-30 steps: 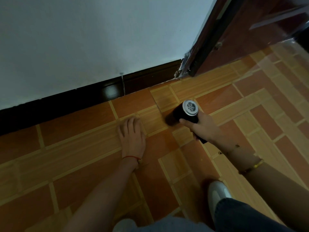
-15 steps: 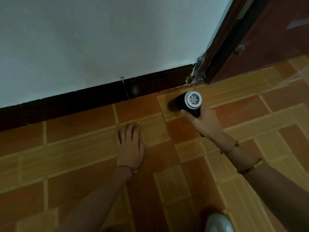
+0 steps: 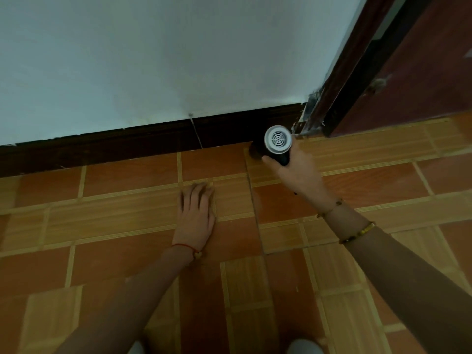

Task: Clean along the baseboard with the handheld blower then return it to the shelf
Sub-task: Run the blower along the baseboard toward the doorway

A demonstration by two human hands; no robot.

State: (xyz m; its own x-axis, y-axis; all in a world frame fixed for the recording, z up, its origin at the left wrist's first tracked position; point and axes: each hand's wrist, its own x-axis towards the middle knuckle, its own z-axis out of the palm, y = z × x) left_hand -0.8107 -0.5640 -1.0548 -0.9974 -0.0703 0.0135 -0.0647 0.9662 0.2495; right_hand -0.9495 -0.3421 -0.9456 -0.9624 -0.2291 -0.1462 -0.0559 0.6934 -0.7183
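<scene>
Right hand: my right hand [image 3: 297, 172] grips the handle of the handheld blower [image 3: 274, 145], fingers wrapped round it, with the grilled silver rear cap facing the camera.
Blower: its dark barrel points down and to the left at the foot of the baseboard [image 3: 153, 144], the nozzle just beside it, close to the corner by the door frame [image 3: 339, 98].
Left hand: my left hand [image 3: 196, 213] lies flat on the floor [image 3: 127, 221], fingers straight and together, holding nothing, propping me up.
Surroundings: the white wall [image 3: 178, 60] rises above the baseboard; a thin pale line crosses the baseboard left of the blower.
Step in hand: I judge that I am blowing out the corner end of the run.
Doing it well: I would keep the nozzle low and angled along the joint where baseboard meets floor, sweep steadily to the left so dust travels one way, and keep my weight on the flat palm.
Left to do: the shelf is not in view; returning the blower is not yet done.
</scene>
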